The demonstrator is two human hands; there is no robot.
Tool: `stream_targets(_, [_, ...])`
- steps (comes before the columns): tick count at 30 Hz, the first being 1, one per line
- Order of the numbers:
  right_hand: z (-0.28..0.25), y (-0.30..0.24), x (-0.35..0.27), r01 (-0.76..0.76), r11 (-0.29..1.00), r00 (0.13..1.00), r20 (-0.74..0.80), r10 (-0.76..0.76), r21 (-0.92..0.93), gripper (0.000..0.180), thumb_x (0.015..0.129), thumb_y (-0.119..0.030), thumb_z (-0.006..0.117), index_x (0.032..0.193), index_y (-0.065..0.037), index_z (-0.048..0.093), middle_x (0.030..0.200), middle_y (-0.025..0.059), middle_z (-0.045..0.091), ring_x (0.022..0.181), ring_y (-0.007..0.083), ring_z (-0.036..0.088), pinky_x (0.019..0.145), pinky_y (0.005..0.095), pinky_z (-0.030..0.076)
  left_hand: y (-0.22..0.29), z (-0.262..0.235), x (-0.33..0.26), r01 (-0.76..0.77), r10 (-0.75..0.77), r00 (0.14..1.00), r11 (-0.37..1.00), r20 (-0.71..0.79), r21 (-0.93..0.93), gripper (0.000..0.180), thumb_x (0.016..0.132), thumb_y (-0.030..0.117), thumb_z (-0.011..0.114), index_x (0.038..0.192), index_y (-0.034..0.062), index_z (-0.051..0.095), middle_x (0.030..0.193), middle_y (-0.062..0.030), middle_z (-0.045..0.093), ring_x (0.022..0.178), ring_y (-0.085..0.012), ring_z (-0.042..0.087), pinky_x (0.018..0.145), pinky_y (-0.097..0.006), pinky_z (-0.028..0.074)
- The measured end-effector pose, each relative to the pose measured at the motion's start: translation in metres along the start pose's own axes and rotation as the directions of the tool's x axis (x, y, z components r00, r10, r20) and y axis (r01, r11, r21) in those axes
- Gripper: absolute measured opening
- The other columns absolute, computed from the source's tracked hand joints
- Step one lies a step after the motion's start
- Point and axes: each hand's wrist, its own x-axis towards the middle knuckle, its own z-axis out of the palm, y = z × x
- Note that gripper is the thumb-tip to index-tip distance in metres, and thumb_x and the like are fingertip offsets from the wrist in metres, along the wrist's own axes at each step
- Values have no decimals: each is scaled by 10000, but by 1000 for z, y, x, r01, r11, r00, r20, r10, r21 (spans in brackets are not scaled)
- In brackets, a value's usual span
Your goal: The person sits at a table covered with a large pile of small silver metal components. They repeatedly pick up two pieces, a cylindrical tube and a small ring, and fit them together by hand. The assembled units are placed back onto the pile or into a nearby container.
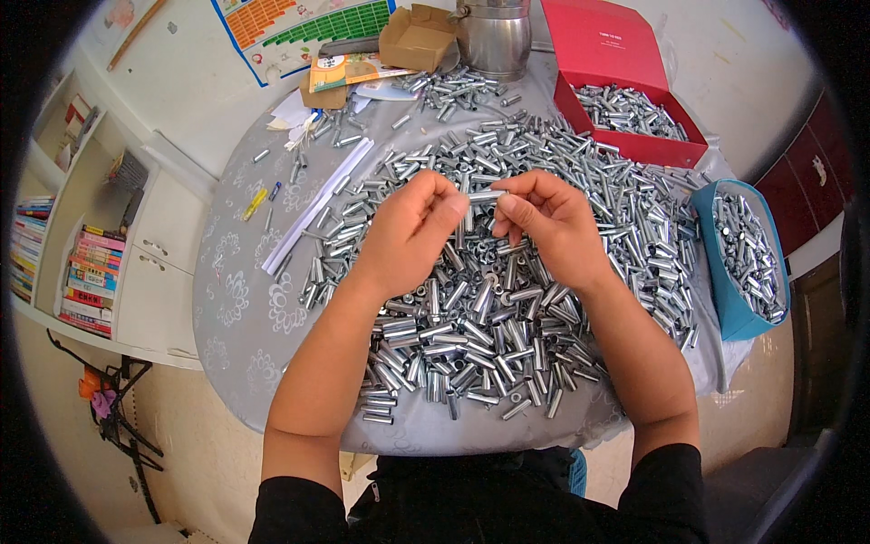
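Observation:
Over a wide heap of loose silver metal sleeves (471,340), both my hands come together near the middle of the table. A slim silver metal sleeve (487,196) lies level between them. The thumb and fingers of my left hand (412,231) pinch its left end. At its right end, my right hand (553,222) grips with thumb and forefinger, the other fingers curled below. Whether a bolt sits inside the sleeve, I cannot tell. Bolt-like pieces (639,231) lie thickly to the right of my right hand.
A red box (652,145) of metal parts stands open at the back right. On the right edge is a blue bin (720,272) with more bolts. A metal pot (494,41), a small cardboard box (417,38) and a white strip (317,207) are at the back and left.

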Motion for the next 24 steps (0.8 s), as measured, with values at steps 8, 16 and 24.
stream_targets(8, [2,0,0,1,1000,1000,23,-1,-4,166,980,-123,595,1083,4,627,843,24,656,727,85,627,613,223,479,5,-5,-3,212,-211,977,977,28,-33,369,1048,348,434,841,57,527,645,16,509,535,-59,458,495,-225,376])
stream_targets(16, [2,0,0,-7,1000,1000,13,7,1,160,979,-122,596,1079,0,625,840,17,653,730,87,628,609,222,478,4,-5,-1,175,-171,984,982,52,-74,336,1024,307,503,847,27,557,651,10,501,591,-76,450,547,-264,384])
stream_targets(24, [0,2,1,-4,1000,1000,8,4,3,161,981,-131,596,1079,-7,624,844,15,650,735,86,627,612,219,476,0,-1,1,33,-33,999,999,19,-12,388,1041,342,457,783,58,522,613,9,500,516,-57,454,483,-221,370])
